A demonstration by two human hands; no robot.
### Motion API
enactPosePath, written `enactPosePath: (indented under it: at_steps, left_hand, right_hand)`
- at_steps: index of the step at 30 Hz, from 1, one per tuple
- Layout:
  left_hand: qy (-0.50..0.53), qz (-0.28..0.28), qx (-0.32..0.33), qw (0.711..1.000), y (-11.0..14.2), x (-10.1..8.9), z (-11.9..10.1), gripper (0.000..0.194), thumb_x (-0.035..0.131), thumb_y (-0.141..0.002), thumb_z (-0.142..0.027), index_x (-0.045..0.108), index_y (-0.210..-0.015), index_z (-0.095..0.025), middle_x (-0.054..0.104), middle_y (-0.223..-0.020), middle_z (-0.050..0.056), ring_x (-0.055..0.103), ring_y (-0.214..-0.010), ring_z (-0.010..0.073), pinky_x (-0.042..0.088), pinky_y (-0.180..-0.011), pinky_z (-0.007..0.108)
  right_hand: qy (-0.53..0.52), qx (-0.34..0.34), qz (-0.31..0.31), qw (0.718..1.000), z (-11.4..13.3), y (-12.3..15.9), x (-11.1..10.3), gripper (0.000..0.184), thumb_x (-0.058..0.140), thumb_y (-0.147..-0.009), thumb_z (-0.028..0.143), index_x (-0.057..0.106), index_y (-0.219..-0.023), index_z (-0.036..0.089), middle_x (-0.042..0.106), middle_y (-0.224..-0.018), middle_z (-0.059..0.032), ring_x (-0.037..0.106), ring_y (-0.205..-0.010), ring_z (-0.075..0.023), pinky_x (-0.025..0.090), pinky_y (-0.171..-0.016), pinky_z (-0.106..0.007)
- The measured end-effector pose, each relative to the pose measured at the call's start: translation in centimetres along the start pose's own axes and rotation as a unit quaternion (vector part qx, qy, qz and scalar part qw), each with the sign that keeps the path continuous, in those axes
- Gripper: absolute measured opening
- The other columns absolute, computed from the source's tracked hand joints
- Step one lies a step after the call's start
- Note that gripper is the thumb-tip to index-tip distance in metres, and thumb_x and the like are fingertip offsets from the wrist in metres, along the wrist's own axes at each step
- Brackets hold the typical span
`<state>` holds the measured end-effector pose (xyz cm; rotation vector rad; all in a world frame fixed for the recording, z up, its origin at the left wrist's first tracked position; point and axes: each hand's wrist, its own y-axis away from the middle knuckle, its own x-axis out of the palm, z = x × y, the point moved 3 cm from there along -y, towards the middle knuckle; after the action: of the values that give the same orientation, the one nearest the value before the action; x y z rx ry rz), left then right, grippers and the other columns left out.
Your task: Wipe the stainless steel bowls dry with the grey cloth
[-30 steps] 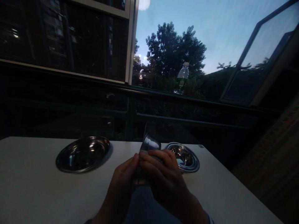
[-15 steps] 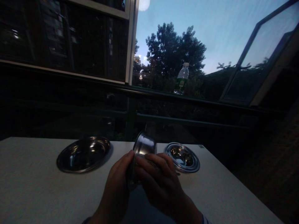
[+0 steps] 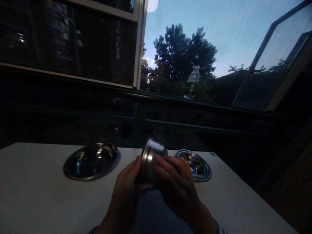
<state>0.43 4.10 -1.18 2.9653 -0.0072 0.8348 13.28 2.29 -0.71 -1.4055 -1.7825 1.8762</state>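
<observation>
A shiny metal bowl (image 3: 152,151) is held up over the table, tipped on its side with its outer wall and base turned to the right. My left hand (image 3: 126,188) grips it at the rim from the left, thumb along the edge. Against the bowl's outside, my right hand (image 3: 179,183) presses with curled fingers. Whether anything thin lies under those fingers is too dark to make out. The bowl's inside is hidden from view.
On the white table (image 3: 36,195), a wide metal basin (image 3: 91,162) lies at the left. Behind my right hand sit nested metal dishes (image 3: 195,164). A clear plastic bottle (image 3: 192,83) with a green label stands on the windowsill, by an open window (image 3: 265,68).
My right hand's fingers have shifted over the bowl's outside, and more of its lower wall now shows. The whole view has slid slightly, moving the scene a little to the right.
</observation>
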Motion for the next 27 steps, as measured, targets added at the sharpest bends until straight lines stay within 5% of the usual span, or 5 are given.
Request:
enactPosePath:
  at_steps: [7,14,22,27]
  left_hand:
    - [0.013,-0.029,0.026,0.999,-0.3,-0.9,0.2,0.028,0.06,-0.073,-0.043,0.063,-0.07,-0.015,0.057,-0.057,-0.002,0.052,-0.053,0.0112,0.042,-0.05,0.022]
    - [-0.02,-0.009,-0.006,1.0,0.6,0.5,0.3,0.031,0.057,-0.074,-0.043,0.064,-0.067,-0.014,0.06,-0.058,0.001,0.052,-0.054,0.0128,0.043,-0.049,0.023]
    - [-0.044,-0.024,0.053,0.997,0.1,-0.5,0.2,0.032,0.058,-0.073,-0.041,0.056,-0.053,-0.016,0.05,-0.048,-0.003,0.044,-0.046,0.0094,0.039,-0.044,0.02]
    - [-0.06,-0.025,0.018,0.998,0.7,0.2,0.8,0.027,0.057,-0.072,-0.039,0.063,-0.061,-0.015,0.061,-0.06,0.002,0.054,-0.057,0.0149,0.046,-0.051,0.024]
  right_hand:
    - [-0.018,-0.072,0.018,0.997,1.6,0.6,0.6,0.027,0.049,-0.086,0.012,0.057,-0.112,0.017,0.062,-0.116,-0.0009,0.049,-0.107,-0.0191,0.039,-0.089,-0.037]
    - [-0.002,0.062,-0.027,0.998,-1.4,-0.2,-0.6,0.023,0.043,-0.088,0.013,0.056,-0.108,0.015,0.063,-0.112,-0.0096,0.053,-0.101,-0.0221,0.041,-0.083,-0.041]
    - [-0.061,-0.048,0.03,0.997,0.7,-0.1,0.0,0.025,0.052,-0.085,0.012,0.058,-0.108,0.018,0.064,-0.113,-0.0014,0.051,-0.1,-0.0198,0.039,-0.085,-0.039]
    - [-0.043,0.029,-0.006,0.999,-1.2,-0.4,-1.0,0.022,0.048,-0.087,0.015,0.055,-0.107,0.015,0.063,-0.113,-0.0087,0.052,-0.098,-0.0228,0.04,-0.083,-0.042]
